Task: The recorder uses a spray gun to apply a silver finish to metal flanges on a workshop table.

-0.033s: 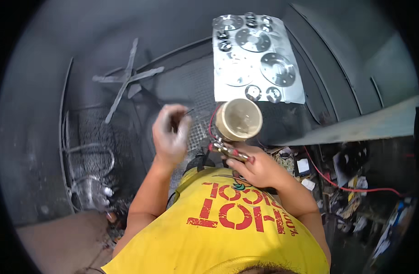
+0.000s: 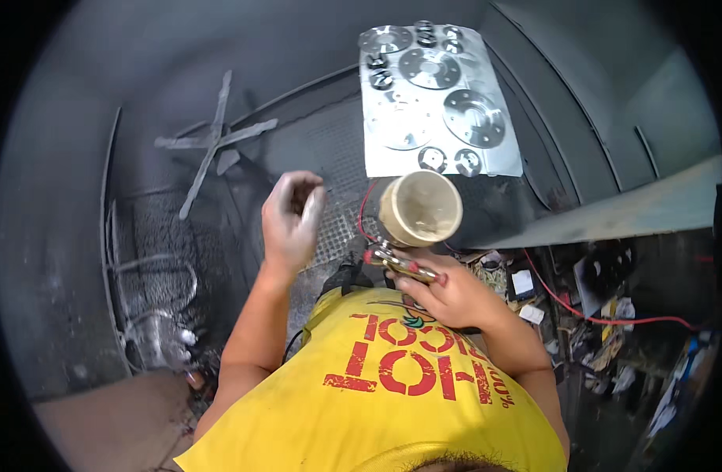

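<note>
- Your cup (image 2: 388, 212) sits above the gun (image 2: 404, 266), in front of your body, mouth up; keep it level, since tipping could spill whatever is inside.
- Your right hand (image 2: 453, 293) wraps around the gun; a firm, easy wrist should steady what looks like a top-heavy load.
- Your left hand (image 2: 289, 228) hangs apart from the gun, fingers curled toward the thumb; whether it pinches anything, I cannot tell. Use it to support the cup if that sways.
- Beyond the cup lies the white sheet (image 2: 500, 163) with shiny discs (image 2: 489, 128) on it; avoid dripping there.
- The grey cross stand (image 2: 214, 143) is off to your left, well clear.
- A red hose (image 2: 362, 218) runs just left of the cup; don't snag it.
</note>
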Demonstrator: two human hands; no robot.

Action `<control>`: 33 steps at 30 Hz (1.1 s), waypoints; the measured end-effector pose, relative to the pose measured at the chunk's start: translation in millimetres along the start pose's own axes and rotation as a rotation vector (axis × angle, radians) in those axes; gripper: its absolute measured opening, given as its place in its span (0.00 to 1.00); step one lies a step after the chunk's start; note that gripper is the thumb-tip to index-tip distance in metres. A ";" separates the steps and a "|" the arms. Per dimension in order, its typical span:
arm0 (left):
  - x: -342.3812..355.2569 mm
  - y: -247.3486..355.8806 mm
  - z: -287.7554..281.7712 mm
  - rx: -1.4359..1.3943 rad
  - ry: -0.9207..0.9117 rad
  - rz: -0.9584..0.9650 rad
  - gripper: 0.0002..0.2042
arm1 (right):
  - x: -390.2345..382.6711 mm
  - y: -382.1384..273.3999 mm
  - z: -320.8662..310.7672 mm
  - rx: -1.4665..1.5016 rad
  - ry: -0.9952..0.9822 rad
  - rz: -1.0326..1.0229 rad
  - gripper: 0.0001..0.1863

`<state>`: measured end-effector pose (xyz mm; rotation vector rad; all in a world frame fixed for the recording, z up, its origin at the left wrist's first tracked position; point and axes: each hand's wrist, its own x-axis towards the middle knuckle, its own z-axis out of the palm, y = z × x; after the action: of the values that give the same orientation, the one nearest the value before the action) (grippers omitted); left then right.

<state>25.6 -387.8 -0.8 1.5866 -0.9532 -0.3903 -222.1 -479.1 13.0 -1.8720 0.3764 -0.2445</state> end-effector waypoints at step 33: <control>189.2 -182.1 35.5 -0.523 -2.196 -0.059 0.31 | 87.6 -45.3 -26.5 -0.427 1.412 0.741 0.16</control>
<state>181.5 -556.8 -132.4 0.0955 -1.9673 -2.3713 -144.0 -521.8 62.9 -1.5104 2.1339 -1.0042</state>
